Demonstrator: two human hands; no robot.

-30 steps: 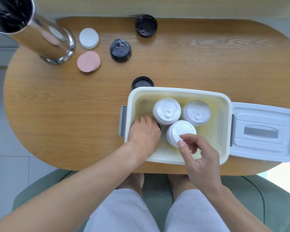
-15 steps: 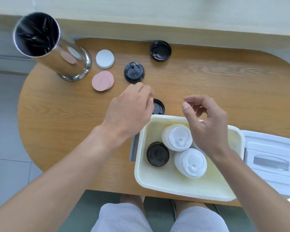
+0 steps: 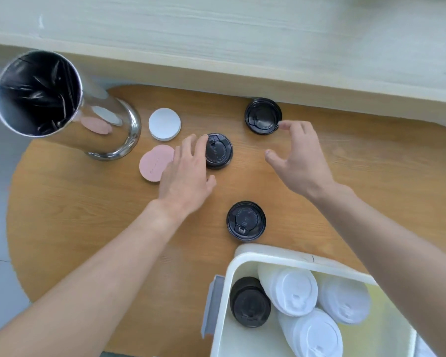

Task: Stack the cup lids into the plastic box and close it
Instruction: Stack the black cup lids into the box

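Note:
The white plastic box (image 3: pixel 245 256) stands at the near right and holds a black lid stack (image 3: pixel 250 302) and three white lid stacks (image 3: pixel 291 289). Three black lids lie loose on the table: one near the box (image 3: pixel 246 221), one in the middle (image 3: pixel 220 150), one upside down at the back (image 3: pixel 262 116). My left hand (image 3: pixel 187 171) reaches over the table, its straight fingertips touching the middle lid's left edge. My right hand (image 3: pixel 298 158) hovers with fingers spread, a fingertip at the back lid's right rim. Neither hand holds anything.
A tall steel cylinder (image 3: pixel 62 104) lined with a black bag stands at the back left. Beside it lie a white round coaster (image 3: pixel 164 124) and a pink coaster stack (image 3: pixel 153 162). A pale wooden ledge (image 3: pixel 242 47) runs behind the table.
Both hands left the box and reached forward: the left from the box's left side to the middle black lid, the right to the back lid. The view tilted toward the far table.

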